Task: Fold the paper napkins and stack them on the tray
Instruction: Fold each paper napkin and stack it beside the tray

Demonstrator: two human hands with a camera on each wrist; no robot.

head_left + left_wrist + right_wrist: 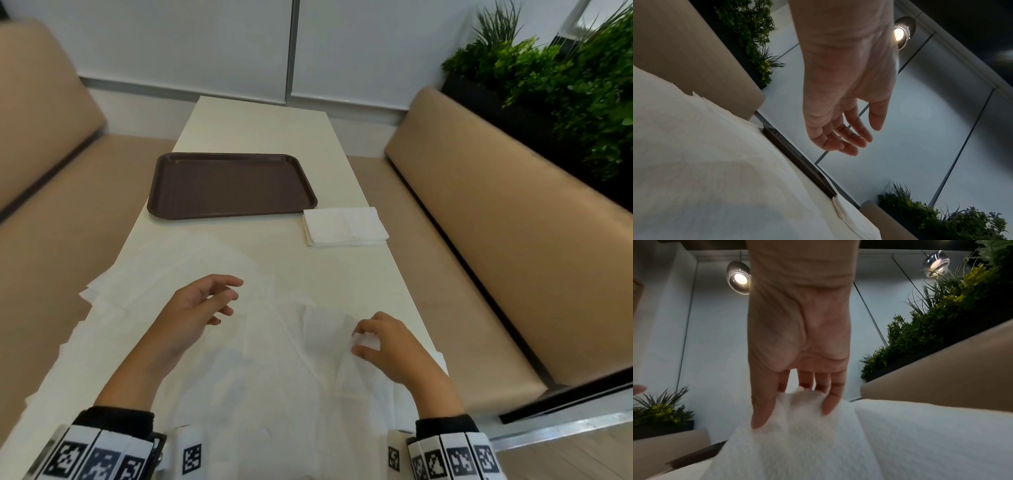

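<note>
Cream counter [260,133]: brown tray [232,185] toward far end near left edge, folded napkin stack [345,227] at right edge, unfolded napkins [191,270] spread across near end.

You see tan benches [507,219] at both sides of the cream surface [260,133] — green plants [565,75] upper right, white wall [191,41] behind.

Right hand [797,340] seen palm-side from the wrist, fingers pointing down onto a white paper napkin [838,443]. Thumb [761,402] and little finger [833,399] lie against a raised fold of the sheet; the other fingertips are hidden behind it. Behind: tan bench backs [941,386], green plants [931,324], two pendant lamps [739,278], pale wall panels [715,345].
</note>
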